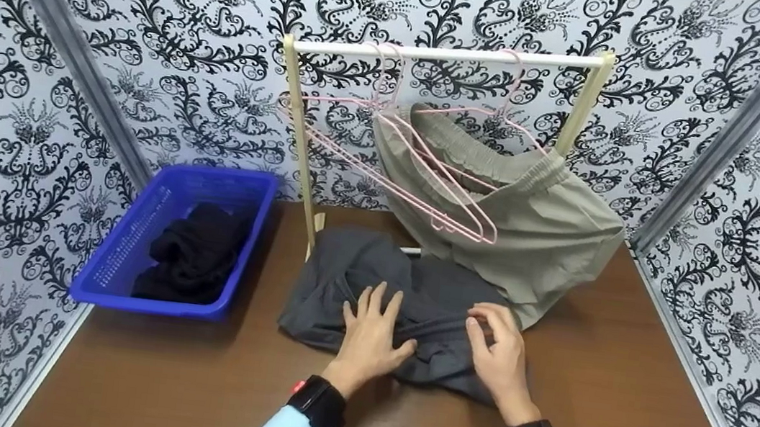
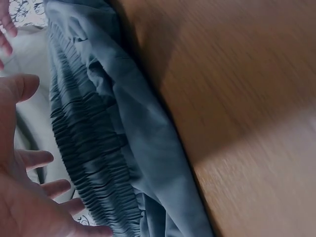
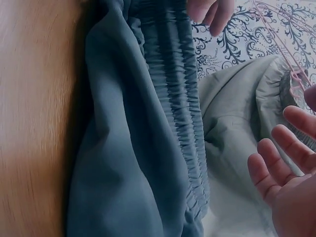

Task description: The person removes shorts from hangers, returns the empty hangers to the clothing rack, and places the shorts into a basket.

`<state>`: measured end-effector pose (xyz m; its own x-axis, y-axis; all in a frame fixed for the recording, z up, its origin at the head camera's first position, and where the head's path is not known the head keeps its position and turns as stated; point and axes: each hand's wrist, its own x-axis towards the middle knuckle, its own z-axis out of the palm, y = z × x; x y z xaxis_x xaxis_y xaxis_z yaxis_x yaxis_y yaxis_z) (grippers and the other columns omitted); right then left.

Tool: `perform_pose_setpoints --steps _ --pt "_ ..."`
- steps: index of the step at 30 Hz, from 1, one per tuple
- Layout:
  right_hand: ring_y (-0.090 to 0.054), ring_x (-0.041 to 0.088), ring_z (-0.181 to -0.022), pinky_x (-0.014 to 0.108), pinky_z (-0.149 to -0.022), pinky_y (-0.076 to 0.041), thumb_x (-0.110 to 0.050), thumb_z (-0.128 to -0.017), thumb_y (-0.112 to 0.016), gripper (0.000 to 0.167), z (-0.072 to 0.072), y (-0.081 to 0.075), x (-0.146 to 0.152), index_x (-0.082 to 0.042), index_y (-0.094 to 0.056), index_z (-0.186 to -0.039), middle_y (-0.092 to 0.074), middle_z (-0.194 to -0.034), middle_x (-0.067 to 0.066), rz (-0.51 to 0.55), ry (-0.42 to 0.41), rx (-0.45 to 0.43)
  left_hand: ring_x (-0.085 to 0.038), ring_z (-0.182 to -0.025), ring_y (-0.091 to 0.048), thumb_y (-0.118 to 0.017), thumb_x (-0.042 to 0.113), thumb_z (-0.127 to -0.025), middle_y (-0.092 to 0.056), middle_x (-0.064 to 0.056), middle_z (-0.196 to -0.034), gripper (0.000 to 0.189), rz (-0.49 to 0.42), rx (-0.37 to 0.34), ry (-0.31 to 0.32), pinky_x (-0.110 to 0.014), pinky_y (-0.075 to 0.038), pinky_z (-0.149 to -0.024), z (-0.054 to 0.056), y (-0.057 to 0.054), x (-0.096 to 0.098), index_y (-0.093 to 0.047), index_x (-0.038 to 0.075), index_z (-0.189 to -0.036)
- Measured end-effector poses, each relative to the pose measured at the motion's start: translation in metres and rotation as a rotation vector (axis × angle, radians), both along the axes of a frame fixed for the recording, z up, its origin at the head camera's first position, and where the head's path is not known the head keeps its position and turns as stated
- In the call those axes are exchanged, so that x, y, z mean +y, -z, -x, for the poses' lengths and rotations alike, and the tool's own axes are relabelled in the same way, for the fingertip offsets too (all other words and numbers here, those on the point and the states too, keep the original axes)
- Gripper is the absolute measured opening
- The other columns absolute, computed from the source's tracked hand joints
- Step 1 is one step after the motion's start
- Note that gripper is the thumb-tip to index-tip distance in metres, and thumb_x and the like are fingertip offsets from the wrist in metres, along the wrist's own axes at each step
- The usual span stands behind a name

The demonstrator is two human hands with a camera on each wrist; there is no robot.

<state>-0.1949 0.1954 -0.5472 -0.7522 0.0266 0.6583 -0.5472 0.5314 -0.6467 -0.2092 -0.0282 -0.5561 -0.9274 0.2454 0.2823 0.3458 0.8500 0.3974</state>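
Dark grey pants [image 1: 427, 299] lie bunched on the table below the rack. Their gathered elastic waistband [image 2: 94, 143] runs along the near side, clear in both wrist views. My left hand [image 1: 368, 342], fingers spread, is over the left-middle part of the pants. Over their right part is my right hand [image 1: 501, 352], its fingers loosely bent and nothing between them. In the right wrist view the right hand's fingers [image 3: 281, 163] are spread beside the waistband. Behind the pants hang beige shorts [image 1: 545, 226] on a pink hanger [image 1: 501, 116].
A rack with a white rail [image 1: 443, 54] and wooden posts stands at the back. More pink hangers [image 1: 384, 178] hang at its left, in front of the beige shorts. A blue basket [image 1: 101, 266] with black clothing [image 1: 197, 253] sits at left. Patterned walls enclose the brown table [image 1: 185, 385].
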Motion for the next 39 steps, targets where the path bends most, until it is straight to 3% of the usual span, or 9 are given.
perform_pose_setpoints --steps 8,26,39 --pt "-0.066 0.025 -0.1 0.031 -0.075 -0.056 0.0 -0.096 -0.067 0.015 -0.003 -0.005 -0.004 -0.001 -0.074 -0.108 -0.067 -0.118 0.014 -0.048 0.006 -0.054 -0.049 -0.146 -0.034 -0.076 0.047 -0.087 -0.036 -0.024 -0.159 0.082 0.06 -0.057 -0.02 -0.078 -0.027 -0.109 0.01 0.006 0.004 -0.047 0.007 -0.153" --pt "-0.065 0.029 -0.103 0.033 -0.077 -0.057 -0.004 -0.096 -0.067 0.02 -0.003 -0.009 -0.008 -0.002 -0.074 -0.115 -0.066 -0.12 0.014 -0.08 -0.012 -0.072 -0.05 -0.143 -0.038 -0.079 0.058 -0.082 -0.041 -0.025 -0.157 0.091 0.138 -0.114 -0.081 -0.076 -0.027 -0.11 0.029 0.024 0.016 -0.047 0.01 -0.154" --pt "-0.064 0.028 -0.102 0.033 -0.076 -0.056 -0.004 -0.096 -0.068 0.018 0.002 0.001 -0.005 -0.002 -0.074 -0.113 -0.066 -0.118 0.013 -0.101 0.006 -0.095 -0.054 -0.147 -0.03 -0.072 0.079 -0.074 -0.024 -0.027 -0.166 0.114 0.174 -0.244 -0.132 -0.077 -0.021 -0.112 0.043 0.032 0.033 -0.032 0.021 -0.164"
